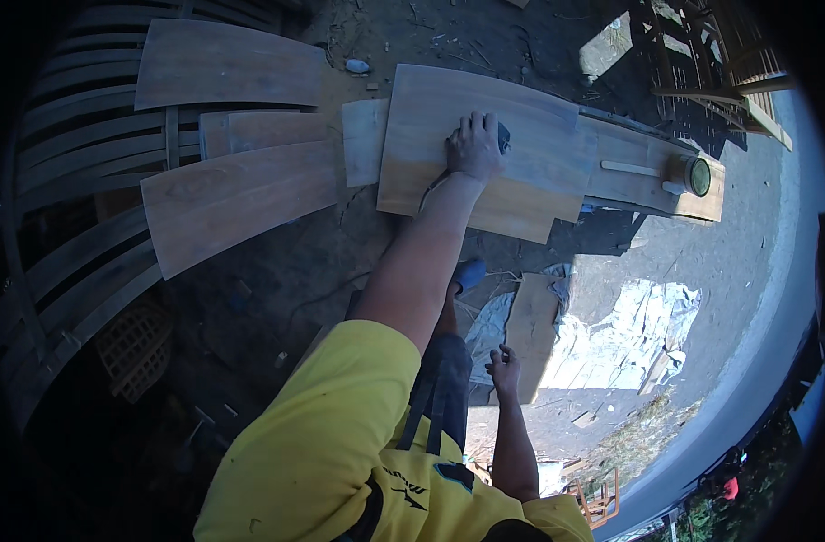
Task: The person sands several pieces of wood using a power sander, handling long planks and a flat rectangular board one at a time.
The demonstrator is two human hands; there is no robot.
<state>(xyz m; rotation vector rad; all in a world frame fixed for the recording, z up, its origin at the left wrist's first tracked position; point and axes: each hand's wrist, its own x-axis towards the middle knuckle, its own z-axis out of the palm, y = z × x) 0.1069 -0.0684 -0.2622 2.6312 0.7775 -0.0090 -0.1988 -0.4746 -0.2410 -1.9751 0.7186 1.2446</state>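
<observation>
A pale wooden panel (521,172) lies flat on a long board support. My left hand (474,149) reaches over onto it, fingers curled round a small dark block (504,138) pressed against the panel's face. Most of the block is hidden by the hand. Lower down and to the right, my right hand (505,372) hangs in the air away from the panel, its fingers loosely apart and nothing visible in them. Beyond the panel's right side, a round tin (697,176) and a flat wooden stick (629,168) rest on the board (602,190).
On the left, curved wooden panels (241,203) lie over a slatted wooden frame (78,117). A brown board (532,325) and a crumpled white sheet (625,339) are on the dirt floor at right. My blue shoe (469,274) stands below the panel. Wooden furniture (715,81) stands far right.
</observation>
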